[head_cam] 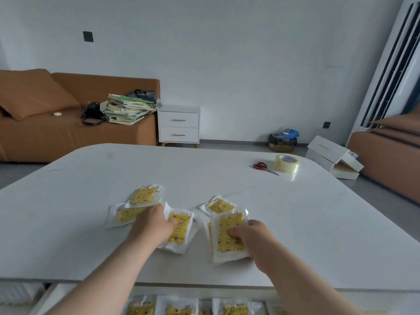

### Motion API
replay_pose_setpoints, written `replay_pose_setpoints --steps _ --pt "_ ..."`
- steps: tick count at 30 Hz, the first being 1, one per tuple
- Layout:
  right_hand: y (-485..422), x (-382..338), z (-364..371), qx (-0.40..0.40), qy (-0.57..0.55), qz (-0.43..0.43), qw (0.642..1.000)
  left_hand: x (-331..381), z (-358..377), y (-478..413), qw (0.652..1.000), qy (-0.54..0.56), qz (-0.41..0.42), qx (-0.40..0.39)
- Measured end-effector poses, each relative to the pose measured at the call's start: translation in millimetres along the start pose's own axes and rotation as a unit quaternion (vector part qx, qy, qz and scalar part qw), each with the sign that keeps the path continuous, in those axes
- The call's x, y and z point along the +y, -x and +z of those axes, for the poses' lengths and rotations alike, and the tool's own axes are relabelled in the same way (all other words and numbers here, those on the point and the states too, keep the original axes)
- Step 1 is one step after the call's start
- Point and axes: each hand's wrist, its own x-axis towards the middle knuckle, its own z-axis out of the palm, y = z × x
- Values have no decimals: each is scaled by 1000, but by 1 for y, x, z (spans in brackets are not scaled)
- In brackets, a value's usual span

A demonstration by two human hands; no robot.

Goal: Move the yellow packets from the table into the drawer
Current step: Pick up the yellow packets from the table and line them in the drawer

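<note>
Risk of slick yellow packets [145, 195] sliding loose off the tabletop [295, 212] short of the open drawer [54, 296] below, left hand [151, 225] pinching one, right hand [254, 235] clamping a loose stack.

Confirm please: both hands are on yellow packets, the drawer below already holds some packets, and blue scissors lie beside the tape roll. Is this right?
Not quite: the scissors are red, not blue, as the head view shows. They do lie beside the tape roll; the rest is right.
</note>
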Motion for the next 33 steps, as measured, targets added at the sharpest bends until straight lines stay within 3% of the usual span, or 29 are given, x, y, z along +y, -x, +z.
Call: replay_pose_setpoints --steps 6,18,25,33 --pt "-4 1 -4 1 -14 4 1000 9 0 -5 996 -71 -4 -50" --pt "-10 1 -2 -4 13 -4 1000 26 -9 -6 989 -47 -93 -107" --pt "-8 3 -4 -9 12 -4 1000 22 -13 -8 982 116 -97 -113" --pt "9 -3 -13 -6 3 -10 1000 13 -26 -3 945 274 -120 -132"
